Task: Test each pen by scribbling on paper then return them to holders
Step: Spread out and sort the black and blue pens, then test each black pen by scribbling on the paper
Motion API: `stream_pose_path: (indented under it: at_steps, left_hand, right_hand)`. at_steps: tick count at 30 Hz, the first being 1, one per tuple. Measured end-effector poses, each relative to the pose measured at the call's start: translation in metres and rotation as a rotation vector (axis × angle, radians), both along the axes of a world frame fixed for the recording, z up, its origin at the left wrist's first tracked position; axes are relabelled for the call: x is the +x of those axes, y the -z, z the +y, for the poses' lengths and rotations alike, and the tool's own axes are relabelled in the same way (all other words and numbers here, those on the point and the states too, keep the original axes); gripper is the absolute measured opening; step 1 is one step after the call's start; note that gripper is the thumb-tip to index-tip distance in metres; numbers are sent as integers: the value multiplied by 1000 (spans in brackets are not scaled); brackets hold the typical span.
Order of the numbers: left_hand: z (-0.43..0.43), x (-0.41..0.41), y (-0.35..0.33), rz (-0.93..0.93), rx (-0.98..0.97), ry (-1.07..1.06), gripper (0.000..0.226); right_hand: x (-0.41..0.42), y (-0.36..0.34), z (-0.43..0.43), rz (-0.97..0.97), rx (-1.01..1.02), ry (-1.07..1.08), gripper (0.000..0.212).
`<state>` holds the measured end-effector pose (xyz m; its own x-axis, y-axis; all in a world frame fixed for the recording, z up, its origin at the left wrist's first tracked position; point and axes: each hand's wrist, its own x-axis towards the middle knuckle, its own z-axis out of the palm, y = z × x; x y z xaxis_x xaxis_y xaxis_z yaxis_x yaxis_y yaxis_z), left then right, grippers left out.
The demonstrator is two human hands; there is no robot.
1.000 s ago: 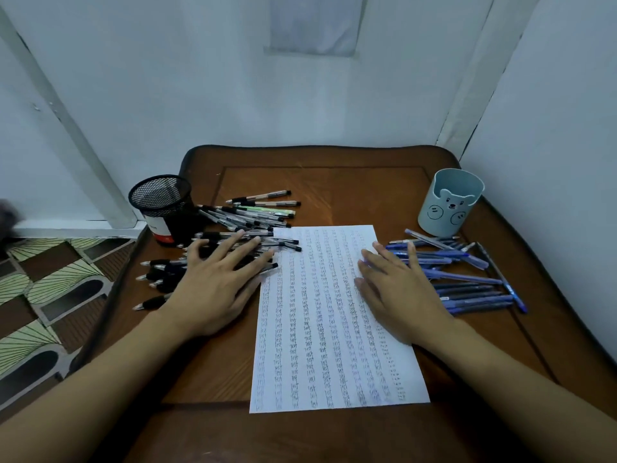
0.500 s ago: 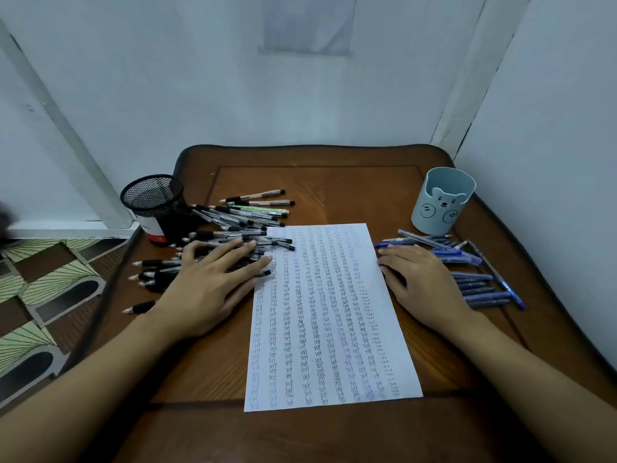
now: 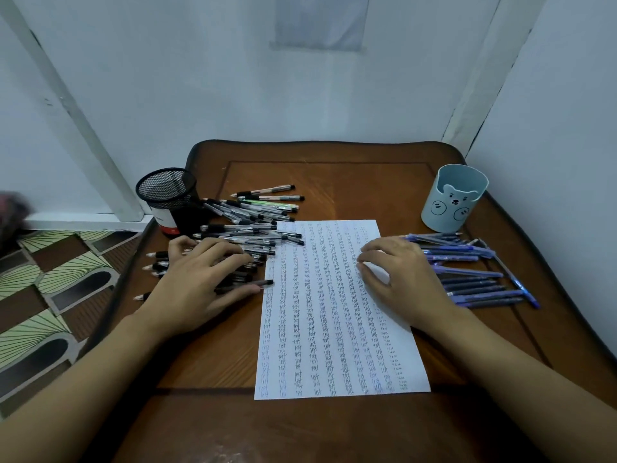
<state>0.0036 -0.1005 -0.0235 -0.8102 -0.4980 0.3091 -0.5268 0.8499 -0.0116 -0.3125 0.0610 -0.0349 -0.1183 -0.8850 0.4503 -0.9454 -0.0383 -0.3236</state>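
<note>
Both hands down by the paper — no pen in either.

The right hand (image 3: pixel 399 279) has slid back off the blue pens (image 3: pixel 467 284), which lie just right of the paper (image 3: pixel 327 335). It now sits on the paper's right part, fingers loosely bent, tips on the sheet, holding nothing visible. The left hand (image 3: pixel 200 284) stays spread flat over the black pens (image 3: pixel 253 228) just left of the paper. The mesh cup (image 3: pixel 166 192), behind and left of the paper, and the bear cup (image 3: pixel 454 202), behind and right, hold no visible pens — so although the sheet is full of scribbles, returning pens seems not begun.
</note>
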Motion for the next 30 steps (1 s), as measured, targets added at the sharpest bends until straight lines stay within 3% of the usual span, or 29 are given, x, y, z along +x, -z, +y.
stream_pose_path:
  at_steps: [4,9,12,19,22,26,30]
  left_hand:
    - [5,10,5,122,35,-60,56]
    - [8,18,11,146,87,-80,49]
    - [7,21,16,179,161,-95,42]
    - [3,22,14,219,266,-106,34]
    - [2,22,13,220,291,-96,36]
    - [4,20,9,251,313,-106,30]
    - [10,3,2,274,304,-72,24]
  right_hand:
    - [43,-4,-8,-111,41,-136,20]
    - [97,-3,-27,-10,165,-329,33]
    - [111,0,-37,38,173,-349,31]
    - [106,1,-36,-67,223,-318,22]
    - [98,-5,-29,-283,239,-280,14]
    - [78,-27,-19,-772,232,-210,5]
    - [52,-45,-9,-1204,89,-76,18]
